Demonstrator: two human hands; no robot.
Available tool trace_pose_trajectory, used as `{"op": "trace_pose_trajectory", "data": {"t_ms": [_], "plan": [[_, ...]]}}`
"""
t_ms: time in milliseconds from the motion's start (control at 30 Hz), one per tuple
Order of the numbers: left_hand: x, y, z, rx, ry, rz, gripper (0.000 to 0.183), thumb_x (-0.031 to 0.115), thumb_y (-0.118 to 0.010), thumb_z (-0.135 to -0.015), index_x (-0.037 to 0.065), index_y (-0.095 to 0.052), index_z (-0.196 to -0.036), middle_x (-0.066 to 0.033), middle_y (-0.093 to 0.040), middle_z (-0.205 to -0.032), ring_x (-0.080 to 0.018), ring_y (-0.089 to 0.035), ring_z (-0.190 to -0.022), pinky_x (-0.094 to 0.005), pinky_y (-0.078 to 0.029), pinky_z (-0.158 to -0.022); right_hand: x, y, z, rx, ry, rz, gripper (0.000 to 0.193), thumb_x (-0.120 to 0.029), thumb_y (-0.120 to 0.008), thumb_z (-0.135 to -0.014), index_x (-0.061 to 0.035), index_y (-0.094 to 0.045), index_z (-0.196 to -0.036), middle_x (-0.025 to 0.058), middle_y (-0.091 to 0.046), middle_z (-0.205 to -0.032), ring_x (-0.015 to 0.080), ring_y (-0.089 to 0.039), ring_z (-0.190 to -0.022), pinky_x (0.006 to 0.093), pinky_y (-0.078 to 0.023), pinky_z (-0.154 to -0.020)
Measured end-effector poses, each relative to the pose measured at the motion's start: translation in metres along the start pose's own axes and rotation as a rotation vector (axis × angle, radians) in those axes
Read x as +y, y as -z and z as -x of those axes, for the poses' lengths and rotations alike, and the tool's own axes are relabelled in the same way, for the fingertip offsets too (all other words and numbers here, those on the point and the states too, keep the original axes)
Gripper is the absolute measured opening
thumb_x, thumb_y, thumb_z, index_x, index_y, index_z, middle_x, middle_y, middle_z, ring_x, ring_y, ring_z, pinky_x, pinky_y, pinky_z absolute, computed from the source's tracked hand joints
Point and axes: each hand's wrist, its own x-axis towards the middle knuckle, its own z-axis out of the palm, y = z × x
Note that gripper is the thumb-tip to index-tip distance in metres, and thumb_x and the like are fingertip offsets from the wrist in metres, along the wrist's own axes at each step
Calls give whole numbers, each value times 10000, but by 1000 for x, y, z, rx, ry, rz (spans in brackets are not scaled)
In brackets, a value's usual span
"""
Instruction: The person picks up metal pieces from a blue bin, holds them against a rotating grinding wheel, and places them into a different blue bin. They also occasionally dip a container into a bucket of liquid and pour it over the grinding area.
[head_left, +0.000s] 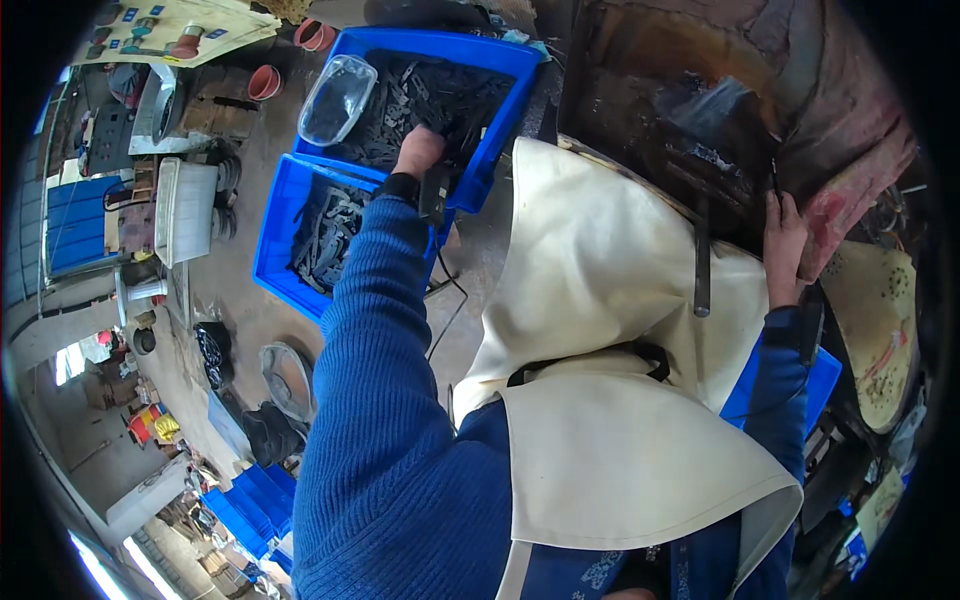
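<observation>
My left hand (420,152) reaches into the far blue bin (440,40), low over a heap of flat dark metal strips (425,88). Its fingers look curled, and the fingertips are hidden among the pieces. A clear plastic tub (338,100) lies on the heap to the left of this hand. At the right, my right hand (785,245) is closed around a thin dark rod (775,180) that points up beside the grimy machine bed (640,120). What the palm covers cannot be seen.
A second blue bin (268,250) of dark strips stands nearer, by my left forearm. A metal bar (702,260) juts from the machine over my cream apron (590,240). A dark cable (455,285) hangs near my left arm. Farther left stands a white crate (188,212).
</observation>
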Motion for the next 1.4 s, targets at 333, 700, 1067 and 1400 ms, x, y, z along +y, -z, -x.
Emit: {"op": "trace_pose_trajectory", "data": {"t_ms": [333,700,1067,1400], "plan": [[61,19,-27,335,53,260,271,226,-564,-850,146,-640,-1098,-116,-625,-1116,-341,-584,-1103,-450,-511,-885,-8,2,1,-7,-11,82,268,-267,-541,-971,-32,-612,-1078,269,-633,-898,447,-608,-815,467,-480,-679],[24,61,-19,508,216,588,272,159,-586,-811,128,-646,-1075,-161,-652,-1082,-389,-613,-1028,-460,-505,-876,-4,2,1,-24,-36,94,294,-266,-537,-970,-7,-616,-1084,280,-639,-912,450,-618,-843,452,-498,-699],[-16,-2,21,460,142,487,202,109,-582,-792,80,-695,-957,-177,-682,-999,-373,-642,-975,-449,-527,-826,5,-1,-2,-23,23,139,297,-274,-548,-967,-14,-626,-1088,277,-642,-913,441,-625,-839,442,-498,-689],[-3,71,68,393,83,607,143,85,-573,-845,62,-668,-949,-101,-714,-873,-226,-692,-759,-354,-546,-638,3,-3,2,30,57,222,315,-322,-545,-959,-46,-637,-1081,280,-643,-880,464,-620,-792,503,-502,-666]]}}
